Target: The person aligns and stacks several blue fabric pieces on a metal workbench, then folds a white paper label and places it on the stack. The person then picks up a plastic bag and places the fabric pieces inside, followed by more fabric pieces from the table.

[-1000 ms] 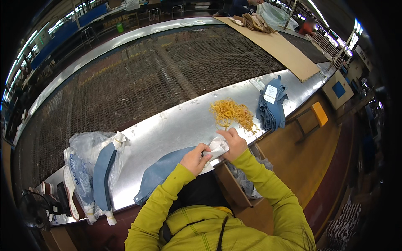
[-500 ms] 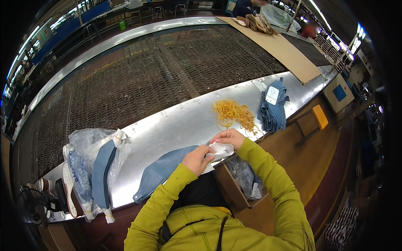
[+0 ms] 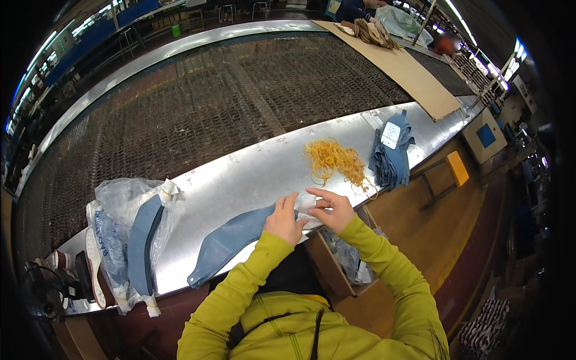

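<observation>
At the far left a shoe (image 3: 93,259) stands beside a clear plastic bag (image 3: 113,193) with blue pieces, both close to the tabletop's (image 3: 231,183) near edge. Shiny metal shows between the bag and a blue sheet (image 3: 231,240), and above the sheet as far as the dark mesh (image 3: 198,102). The sheet slants up to the right, its lower-left tip at the near edge, its right end under the left hand (image 3: 284,219), whose fingers are straight, thumb apart. White wrap (image 3: 305,203) lies between the hands. The right hand (image 3: 336,211) has thumb and forefinger parted at the wrap's right side; contact is unclear. Just beyond sit yellow rubber bands (image 3: 336,161), then a labelled blue bundle (image 3: 391,159) near the edge.
</observation>
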Motion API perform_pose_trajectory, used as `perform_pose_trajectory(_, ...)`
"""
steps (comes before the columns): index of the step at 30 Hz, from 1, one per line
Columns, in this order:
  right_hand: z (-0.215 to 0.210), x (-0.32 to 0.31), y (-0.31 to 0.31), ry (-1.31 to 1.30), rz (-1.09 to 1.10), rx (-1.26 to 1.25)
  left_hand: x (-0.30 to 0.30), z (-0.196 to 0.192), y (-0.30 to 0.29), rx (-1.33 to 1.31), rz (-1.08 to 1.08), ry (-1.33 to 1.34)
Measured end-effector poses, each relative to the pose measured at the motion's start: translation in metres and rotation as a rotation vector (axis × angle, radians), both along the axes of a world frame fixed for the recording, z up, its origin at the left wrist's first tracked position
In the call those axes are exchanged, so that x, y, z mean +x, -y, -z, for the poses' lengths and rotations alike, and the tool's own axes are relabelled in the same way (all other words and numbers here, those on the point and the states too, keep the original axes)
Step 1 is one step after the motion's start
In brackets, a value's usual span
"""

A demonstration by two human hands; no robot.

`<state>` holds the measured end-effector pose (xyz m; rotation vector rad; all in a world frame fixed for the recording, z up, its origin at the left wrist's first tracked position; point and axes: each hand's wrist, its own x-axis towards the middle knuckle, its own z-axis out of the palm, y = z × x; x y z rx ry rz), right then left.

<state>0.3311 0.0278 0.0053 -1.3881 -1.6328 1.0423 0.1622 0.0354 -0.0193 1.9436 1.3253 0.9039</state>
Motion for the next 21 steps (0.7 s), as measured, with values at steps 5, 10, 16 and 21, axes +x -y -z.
perform_pose_trajectory(5, 0.004, 0.002, 0.023, -0.08, 0.002, 0.076, -0.002, -0.004, -0.005, -0.162, 0.115, -0.123)
perform_pose_trajectory(10, 0.017, 0.013, 0.019, -0.098, 0.089, 0.076, -0.004, -0.003, -0.008, -0.147, 0.147, -0.078)
perform_pose_trajectory(16, 0.007, 0.029, 0.011, 0.095, 0.059, -0.356, -0.004, -0.006, -0.008, -0.201, 0.091, -0.058)
perform_pose_trajectory(21, 0.008, 0.009, 0.004, 0.11, -0.006, 0.096, -0.002, -0.011, -0.008, -0.227, 0.069, -0.049)
